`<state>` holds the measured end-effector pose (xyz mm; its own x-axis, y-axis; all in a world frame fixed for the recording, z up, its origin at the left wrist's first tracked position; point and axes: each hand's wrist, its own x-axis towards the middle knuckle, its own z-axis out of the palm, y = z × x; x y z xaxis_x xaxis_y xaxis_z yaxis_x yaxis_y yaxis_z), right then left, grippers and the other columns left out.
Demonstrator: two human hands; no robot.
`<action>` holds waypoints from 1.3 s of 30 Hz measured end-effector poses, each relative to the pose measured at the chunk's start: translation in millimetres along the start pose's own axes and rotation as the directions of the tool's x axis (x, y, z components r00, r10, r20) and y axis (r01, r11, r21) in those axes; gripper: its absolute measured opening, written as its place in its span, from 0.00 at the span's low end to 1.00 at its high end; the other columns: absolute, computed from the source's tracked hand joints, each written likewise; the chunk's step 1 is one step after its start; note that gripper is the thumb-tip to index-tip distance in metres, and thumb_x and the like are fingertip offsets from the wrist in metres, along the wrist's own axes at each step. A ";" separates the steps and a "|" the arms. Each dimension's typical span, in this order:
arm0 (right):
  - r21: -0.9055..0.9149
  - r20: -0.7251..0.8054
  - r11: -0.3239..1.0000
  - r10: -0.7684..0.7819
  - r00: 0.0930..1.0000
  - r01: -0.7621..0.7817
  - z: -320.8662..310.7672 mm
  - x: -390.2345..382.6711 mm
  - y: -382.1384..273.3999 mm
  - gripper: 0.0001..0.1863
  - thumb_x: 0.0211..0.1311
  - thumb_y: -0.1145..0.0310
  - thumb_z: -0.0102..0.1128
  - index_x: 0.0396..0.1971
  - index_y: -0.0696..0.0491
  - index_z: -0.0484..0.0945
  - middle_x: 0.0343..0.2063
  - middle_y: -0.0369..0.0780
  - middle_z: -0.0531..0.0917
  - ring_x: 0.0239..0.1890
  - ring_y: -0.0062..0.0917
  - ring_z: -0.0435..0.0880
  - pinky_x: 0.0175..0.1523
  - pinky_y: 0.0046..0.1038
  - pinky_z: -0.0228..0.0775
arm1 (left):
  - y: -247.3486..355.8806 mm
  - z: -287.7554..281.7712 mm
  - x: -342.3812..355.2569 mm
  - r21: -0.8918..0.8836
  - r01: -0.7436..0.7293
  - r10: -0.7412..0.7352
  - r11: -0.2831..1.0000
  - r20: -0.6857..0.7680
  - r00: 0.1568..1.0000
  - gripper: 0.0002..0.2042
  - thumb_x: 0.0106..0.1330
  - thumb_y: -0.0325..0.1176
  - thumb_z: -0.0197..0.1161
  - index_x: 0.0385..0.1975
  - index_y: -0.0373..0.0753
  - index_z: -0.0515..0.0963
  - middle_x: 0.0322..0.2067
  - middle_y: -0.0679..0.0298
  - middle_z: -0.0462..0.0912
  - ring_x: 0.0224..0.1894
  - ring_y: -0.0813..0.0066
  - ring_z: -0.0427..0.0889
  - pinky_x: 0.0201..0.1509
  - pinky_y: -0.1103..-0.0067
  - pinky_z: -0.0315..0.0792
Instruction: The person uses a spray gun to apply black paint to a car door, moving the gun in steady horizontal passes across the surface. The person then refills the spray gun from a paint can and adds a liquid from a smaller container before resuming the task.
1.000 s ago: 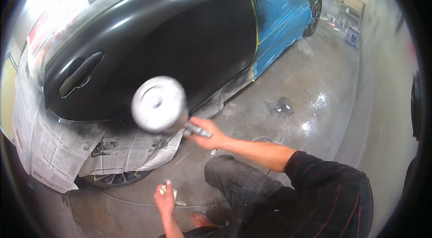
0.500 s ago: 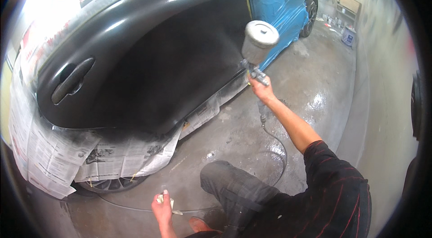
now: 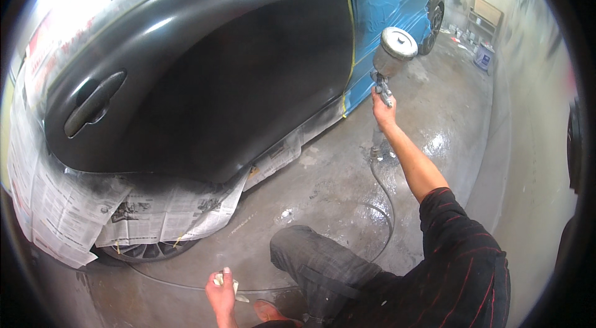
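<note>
My right hand point(image 3: 383, 108) is wrapped round the handle of a paint spray gun point(image 3: 395, 55) with a round, lidded metal cup on top. The gun stands off the car near the far lower corner of the black car door point(image 3: 248, 67), beside blue masking film point(image 3: 369, 24). From the gun's handle an air hose point(image 3: 386, 191) hangs to the floor. Low in front of me, my left hand point(image 3: 221, 296) is closed on a crumpled pale cloth point(image 3: 236, 291), its thumb pointing up. The door has a dark handle point(image 3: 96, 104) at its near end.
Newspaper point(image 3: 167, 213) masks the car below and around the door, above a wheel point(image 3: 149, 252). The hose runs over the wet grey floor point(image 3: 323, 182) by my foot point(image 3: 268, 310). A bucket point(image 3: 483, 56) and a small shelf point(image 3: 483, 17) stand far right along the wall point(image 3: 528, 92).
My right hand has carried the spray gun to the right, past the door's far edge to the blue film. The haze at the gun has gone. My left hand still holds the cloth.
</note>
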<state>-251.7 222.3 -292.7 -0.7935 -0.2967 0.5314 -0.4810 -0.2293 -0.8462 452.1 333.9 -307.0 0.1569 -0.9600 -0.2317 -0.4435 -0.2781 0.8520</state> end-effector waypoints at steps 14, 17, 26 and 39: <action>0.089 0.436 0.973 0.154 0.887 -0.212 42.3 -185.6 -79.7 0.09 0.69 0.69 0.69 0.35 0.56 0.78 0.26 0.30 0.78 0.32 0.15 0.71 0.39 0.25 0.69 | 31.1 4.1 -10.3 0.141 0.000 0.002 0.990 -0.012 1.000 0.18 0.69 0.46 0.71 0.37 0.33 0.83 0.27 0.61 0.86 0.30 0.74 0.83 0.38 0.72 0.77; 0.018 0.438 0.987 -0.150 0.887 0.158 59.0 -227.5 -98.6 0.07 0.72 0.70 0.65 0.40 0.56 0.77 0.22 0.29 0.75 0.24 0.16 0.72 0.29 0.26 0.64 | 36.0 4.4 -11.6 0.120 -0.006 0.008 0.993 -0.018 1.000 0.19 0.69 0.47 0.72 0.38 0.33 0.84 0.28 0.61 0.87 0.31 0.74 0.85 0.38 0.72 0.78; 0.174 0.677 0.954 -0.297 0.674 0.245 82.0 -328.2 -122.3 0.22 0.59 0.69 0.69 0.53 0.59 0.80 0.45 0.46 0.87 0.51 0.36 0.87 0.57 0.36 0.77 | 41.1 1.5 -19.1 0.066 0.001 -0.001 0.998 0.005 1.000 0.20 0.70 0.49 0.72 0.38 0.33 0.84 0.26 0.62 0.87 0.28 0.76 0.84 0.35 0.73 0.78; 0.326 0.866 0.941 -0.260 0.427 -0.090 121.4 -363.5 -187.3 0.18 0.52 0.77 0.67 0.44 0.51 0.76 0.31 0.45 0.83 0.35 0.43 0.86 0.40 0.35 0.76 | 31.7 -1.6 -15.3 0.085 0.035 -0.034 0.996 -0.015 0.999 0.19 0.71 0.47 0.71 0.35 0.32 0.82 0.26 0.63 0.84 0.29 0.77 0.80 0.36 0.73 0.75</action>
<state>172.1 260.5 -322.6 0.1091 -0.8701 0.4806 -0.2595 -0.4916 -0.8312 437.0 339.8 -275.8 0.1849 -0.9496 -0.2531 -0.5109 -0.3129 0.8007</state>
